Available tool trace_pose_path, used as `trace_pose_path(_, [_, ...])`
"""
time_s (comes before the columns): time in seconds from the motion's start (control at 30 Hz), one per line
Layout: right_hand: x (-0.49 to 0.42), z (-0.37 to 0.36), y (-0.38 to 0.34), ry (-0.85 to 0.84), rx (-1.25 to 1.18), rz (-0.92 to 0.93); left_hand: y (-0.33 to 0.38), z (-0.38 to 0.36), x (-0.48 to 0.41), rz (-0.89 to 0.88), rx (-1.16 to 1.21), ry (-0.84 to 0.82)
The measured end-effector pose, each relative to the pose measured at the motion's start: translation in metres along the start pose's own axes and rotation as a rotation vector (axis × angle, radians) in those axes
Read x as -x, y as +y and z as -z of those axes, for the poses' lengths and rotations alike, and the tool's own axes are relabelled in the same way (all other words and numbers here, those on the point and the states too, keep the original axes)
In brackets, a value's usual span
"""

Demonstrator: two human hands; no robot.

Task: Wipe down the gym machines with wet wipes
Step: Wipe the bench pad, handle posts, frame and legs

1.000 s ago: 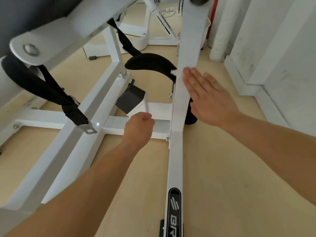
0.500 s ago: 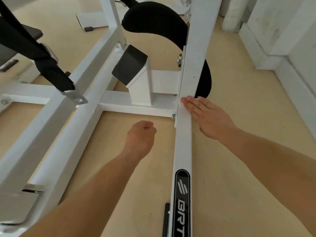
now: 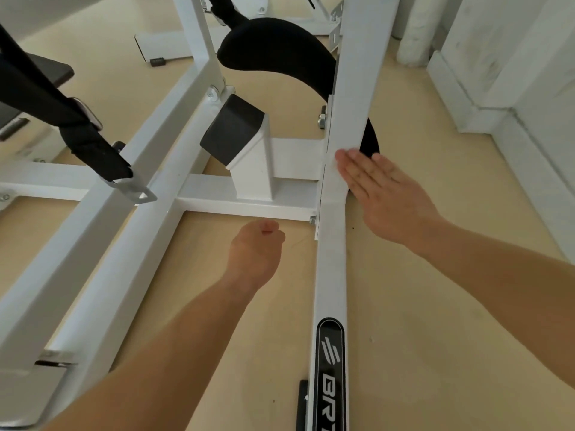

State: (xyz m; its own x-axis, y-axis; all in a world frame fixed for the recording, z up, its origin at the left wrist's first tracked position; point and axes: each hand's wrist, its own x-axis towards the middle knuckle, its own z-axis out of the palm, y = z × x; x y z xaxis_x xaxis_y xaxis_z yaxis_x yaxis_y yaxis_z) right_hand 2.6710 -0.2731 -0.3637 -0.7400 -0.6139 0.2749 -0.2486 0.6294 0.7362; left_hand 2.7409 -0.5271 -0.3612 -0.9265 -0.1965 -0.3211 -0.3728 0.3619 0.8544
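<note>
Tan floor (image 3: pixel 435 306) under a white gym machine (image 3: pixel 124 228). Pressing a white wet wipe (image 3: pixel 334 181) flat on the tall bar (image 3: pixel 357 88), low down at the joint with the floor bar (image 3: pixel 329 275), using the right hand (image 3: pixel 389 197), fingers straight and close together. Left hand (image 3: pixel 256 250) just near of the cross bar (image 3: pixel 242 202), curled in a fist, nothing seen inside. Probably midway through this machine. Likely left to wipe: floor bar, cross bar, black pad (image 3: pixel 280 48). No telling clean parts from dirty.
</note>
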Motion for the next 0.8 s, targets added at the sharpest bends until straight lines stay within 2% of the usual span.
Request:
trace_pose_path(0.13, [0.02,-0.014,-0.029,-0.185,0.064,0.155,-0.022,-0.007,0.008,0.023,-0.018,-0.016])
trace_pose_path(0.2, [0.016,-0.012,-0.023,-0.14,0.056,0.122,-0.03,-0.006,0.008,0.032,-0.02,-0.014])
trace_pose_path(0.3, [-0.004,0.006,0.009,0.047,-0.031,-0.022,-0.031,-0.002,0.007,0.045,-0.027,-0.001])
trace_pose_path(0.4, [-0.018,0.026,0.031,0.08,-0.127,-0.105,-0.021,0.004,0.0,0.04,-0.035,0.026])
trace_pose_path(0.5, [-0.017,0.018,0.018,0.086,-0.081,-0.069,-0.012,0.007,-0.005,0.017,-0.051,0.039])
trace_pose_path(0.6, [-0.005,-0.006,-0.014,0.0,0.01,0.068,-0.014,0.004,-0.004,0.022,-0.038,0.026])
trace_pose_path(0.73, [0.005,-0.013,-0.038,-0.19,-0.027,0.15,-0.036,-0.001,0.004,0.058,-0.055,-0.012])
trace_pose_path(0.8, [0.008,-0.014,-0.04,-0.208,-0.026,0.174,-0.046,0.001,0.009,0.078,-0.067,-0.022])
